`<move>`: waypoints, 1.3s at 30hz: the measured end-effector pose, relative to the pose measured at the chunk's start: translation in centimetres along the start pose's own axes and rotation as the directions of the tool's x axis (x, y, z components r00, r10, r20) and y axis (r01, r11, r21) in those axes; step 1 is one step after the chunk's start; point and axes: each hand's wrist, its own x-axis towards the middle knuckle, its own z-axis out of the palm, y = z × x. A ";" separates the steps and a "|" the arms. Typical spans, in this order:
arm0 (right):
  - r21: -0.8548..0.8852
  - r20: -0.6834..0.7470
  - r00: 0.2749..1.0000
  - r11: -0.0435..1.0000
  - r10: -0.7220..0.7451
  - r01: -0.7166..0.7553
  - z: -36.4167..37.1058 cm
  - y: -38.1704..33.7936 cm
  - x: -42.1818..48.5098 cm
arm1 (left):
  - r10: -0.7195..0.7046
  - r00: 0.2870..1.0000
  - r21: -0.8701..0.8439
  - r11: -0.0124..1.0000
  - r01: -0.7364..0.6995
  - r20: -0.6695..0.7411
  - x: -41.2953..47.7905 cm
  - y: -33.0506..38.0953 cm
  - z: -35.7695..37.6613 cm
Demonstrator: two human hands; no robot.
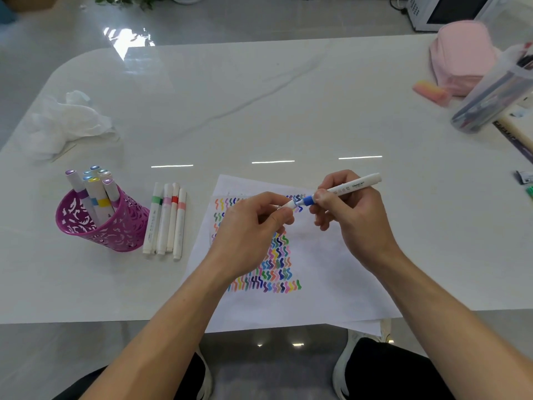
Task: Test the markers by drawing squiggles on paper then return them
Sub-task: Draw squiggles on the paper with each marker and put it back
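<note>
White table point(259, 111) fills the view, w/ the paper point(331, 269) lying at the near edge, centre, its left half packed with rows of coloured squiggles. Far right there's a pink pouch point(461, 56); far left, a crumpled tissue point(66, 122). Left of the paper stands the purple cutout holder point(115, 229), markers upright inside. Both hands are over the sheet's top. The right hand point(354, 217) has fingers and thumb curled round the blue-banded marker point(346, 187), barrel angled up to the right, tip end pointing left. The left hand point(251, 226) pinches a small white cap point(290, 204) at that tip (on or just off, can't tell). Four more markers point(165, 223) lie side by side btwn holder and paper – green, pink, red and salmon bands.
</note>
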 end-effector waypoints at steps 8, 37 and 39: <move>0.068 0.081 0.997 0.997 0.019 -0.025 0.4 0.1 -0.3 | 0.069 0.996 0.069 0.996 -0.064 -0.065 0.0 0.0 0.0; 0.175 0.134 0.990 0.983 0.033 -0.057 0.8 -0.1 -1.0 | 0.238 0.956 0.121 0.968 -0.219 -0.175 -1.5 0.2 0.4; 0.144 0.129 0.990 0.987 0.055 -0.074 0.8 -0.1 -1.0 | 0.200 0.965 0.085 0.978 -0.188 -0.168 -1.5 0.3 0.4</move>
